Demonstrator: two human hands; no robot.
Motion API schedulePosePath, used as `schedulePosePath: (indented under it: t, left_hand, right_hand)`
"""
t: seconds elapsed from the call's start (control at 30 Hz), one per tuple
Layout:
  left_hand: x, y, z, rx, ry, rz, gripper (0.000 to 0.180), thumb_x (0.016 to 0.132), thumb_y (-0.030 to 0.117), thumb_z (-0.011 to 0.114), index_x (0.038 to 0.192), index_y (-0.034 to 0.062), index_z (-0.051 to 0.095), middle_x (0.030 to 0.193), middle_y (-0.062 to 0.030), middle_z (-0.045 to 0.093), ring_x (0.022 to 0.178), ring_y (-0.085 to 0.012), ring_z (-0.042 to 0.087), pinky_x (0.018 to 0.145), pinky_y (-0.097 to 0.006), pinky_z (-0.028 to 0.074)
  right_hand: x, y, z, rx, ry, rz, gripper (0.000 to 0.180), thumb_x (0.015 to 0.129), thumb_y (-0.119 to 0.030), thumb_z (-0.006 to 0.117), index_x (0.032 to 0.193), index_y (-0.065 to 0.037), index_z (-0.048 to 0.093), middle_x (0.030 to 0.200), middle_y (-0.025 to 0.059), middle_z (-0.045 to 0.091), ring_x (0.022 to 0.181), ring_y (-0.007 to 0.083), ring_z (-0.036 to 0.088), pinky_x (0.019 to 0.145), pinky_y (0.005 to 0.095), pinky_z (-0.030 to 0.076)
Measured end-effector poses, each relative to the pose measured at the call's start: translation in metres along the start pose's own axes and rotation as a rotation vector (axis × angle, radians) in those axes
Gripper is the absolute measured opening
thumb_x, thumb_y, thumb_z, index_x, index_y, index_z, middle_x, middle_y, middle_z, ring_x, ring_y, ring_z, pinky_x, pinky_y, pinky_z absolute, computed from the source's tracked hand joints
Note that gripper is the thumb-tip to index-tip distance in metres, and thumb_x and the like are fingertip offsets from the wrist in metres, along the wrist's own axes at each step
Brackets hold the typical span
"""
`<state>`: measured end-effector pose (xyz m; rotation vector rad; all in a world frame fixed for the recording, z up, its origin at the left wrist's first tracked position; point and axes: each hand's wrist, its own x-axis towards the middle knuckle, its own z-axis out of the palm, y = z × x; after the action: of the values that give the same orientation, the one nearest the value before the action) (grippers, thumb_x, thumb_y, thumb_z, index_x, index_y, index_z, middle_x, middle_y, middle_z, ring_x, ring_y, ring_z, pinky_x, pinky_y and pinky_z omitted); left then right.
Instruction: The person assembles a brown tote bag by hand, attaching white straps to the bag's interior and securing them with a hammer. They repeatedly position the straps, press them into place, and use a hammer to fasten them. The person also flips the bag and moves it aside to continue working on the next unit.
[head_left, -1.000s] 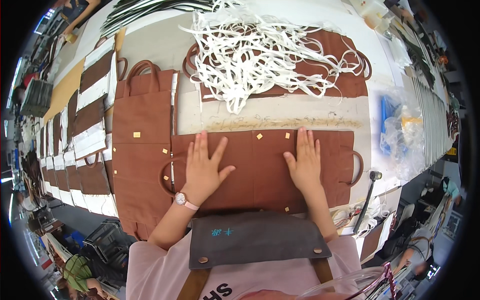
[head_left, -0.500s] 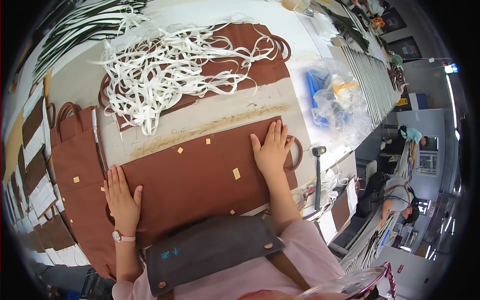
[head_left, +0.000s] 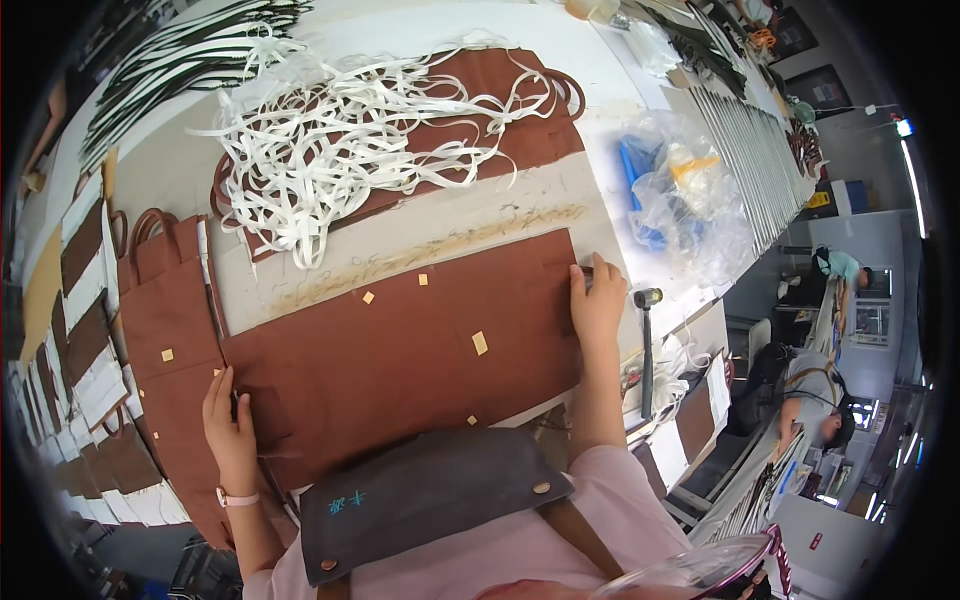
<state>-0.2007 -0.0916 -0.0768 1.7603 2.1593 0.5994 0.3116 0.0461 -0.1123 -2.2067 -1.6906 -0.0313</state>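
Note:
A brown tote bag [head_left: 400,350] lies flat in front of me, with small tan tape pieces on its face. At its right end my right hand [head_left: 600,302] has its fingers curled round a brown handle, mostly hidden by the hand. My left hand [head_left: 232,440] is at the left end, thumb and fingers closing round the handle there; a short dark curve of it shows between them. Beneath that hand, further left, lies another brown bag [head_left: 170,310] with upright looped handles.
A tangled heap of white straps [head_left: 310,150] covers another brown bag [head_left: 540,110] at the back. On the right are a hammer [head_left: 647,350], clear plastic bags [head_left: 690,200] and pale rods [head_left: 755,165]. Two people work at benches far right. Dark strips [head_left: 180,65] lie back left.
My right hand has slid from lying flat on the bag to its right-end handle. The left hand has moved down and curled in at the left end. The view has shifted slightly.

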Motion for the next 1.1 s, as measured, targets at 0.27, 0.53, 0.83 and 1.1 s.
schedulePosePath:
  t: [0.27, 0.53, 0.83, 1.1]
  left_hand:
    - [-0.012, -0.027, -0.015, 0.0, 0.086, -0.07, 0.041, 0.092, -0.005, 0.056, 0.126, 0.0132, 0.069, 0.091, -0.0093, 0.058, 0.081, -0.0209, 0.058, 0.077, -0.033, 0.051]
    - [-0.03, -0.019, -0.014, 0.046, 0.138, 0.033, 0.051, 0.087, -0.01, 0.054, 0.127, 0.0168, 0.069, 0.087, -0.0088, 0.055, 0.079, -0.0214, 0.058, 0.075, -0.034, 0.051]
    - [-0.031, -0.021, 0.009, 0.051, 0.102, -0.026, 0.049, 0.087, -0.01, 0.052, 0.125, 0.0151, 0.071, 0.087, -0.0101, 0.054, 0.078, -0.0241, 0.058, 0.074, -0.036, 0.05]
    - [-0.031, -0.024, 0.015, -0.012, 0.113, -0.048, 0.041, 0.091, -0.007, 0.055, 0.125, 0.0123, 0.071, 0.085, -0.0077, 0.048, 0.076, -0.0206, 0.053, 0.074, -0.031, 0.047]
  right_hand:
    - [0.022, 0.032, -0.031, 0.167, -0.231, -0.067, 0.03, 0.088, -0.032, 0.072, 0.093, -0.003, 0.069, 0.091, 0.0162, 0.062, 0.084, 0.0359, 0.061, 0.072, 0.043, 0.049]
    - [0.012, 0.076, -0.043, 0.538, -0.365, 0.105, 0.03, 0.093, -0.026, 0.068, 0.088, 0.002, 0.063, 0.066, 0.0075, 0.054, 0.064, 0.0126, 0.045, 0.061, 0.0294, 0.04]
    - [0.003, 0.07, -0.04, 0.04, -0.217, 0.034, 0.033, 0.091, -0.033, 0.068, 0.09, 0.0, 0.068, 0.092, 0.0205, 0.068, 0.082, 0.0369, 0.063, 0.071, 0.0437, 0.049]
    - [-0.066, -0.065, -0.009, 0.026, -0.302, -0.493, 0.062, 0.091, -0.041, 0.065, 0.144, -0.014, 0.049, 0.152, 0.0176, 0.039, 0.142, 0.0443, 0.031, 0.113, 0.0653, 0.023]
